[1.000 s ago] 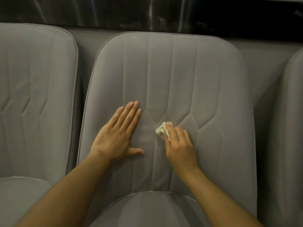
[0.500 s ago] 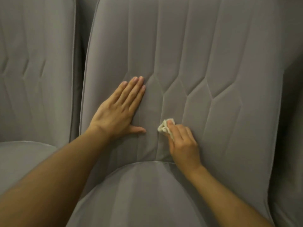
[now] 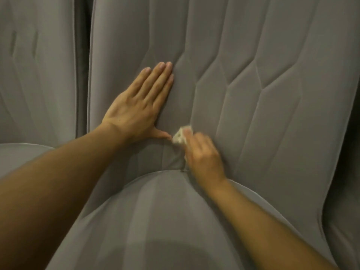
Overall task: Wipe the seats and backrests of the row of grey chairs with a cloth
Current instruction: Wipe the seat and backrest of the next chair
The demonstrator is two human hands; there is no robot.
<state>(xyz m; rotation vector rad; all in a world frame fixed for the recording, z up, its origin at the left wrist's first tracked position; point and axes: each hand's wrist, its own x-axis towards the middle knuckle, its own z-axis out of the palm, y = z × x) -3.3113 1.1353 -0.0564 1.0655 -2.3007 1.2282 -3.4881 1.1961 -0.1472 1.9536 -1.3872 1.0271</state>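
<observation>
grey chair, middle of row: left hand [image 3: 136, 108] flat on backrest [image 3: 272, 114], right hand [image 3: 202, 156] rubbing bunched cloth [image 3: 179, 136] low on it; seat [image 3: 155, 221] and neighbouring chairs [image 3: 35, 84] seemingly pending.

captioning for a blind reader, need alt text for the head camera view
A person's right hand presses a small crumpled white cloth against the lower middle of a grey chair's backrest, just above the seat. The left hand lies flat on the backrest beside it; another grey chair stands to the left.
</observation>
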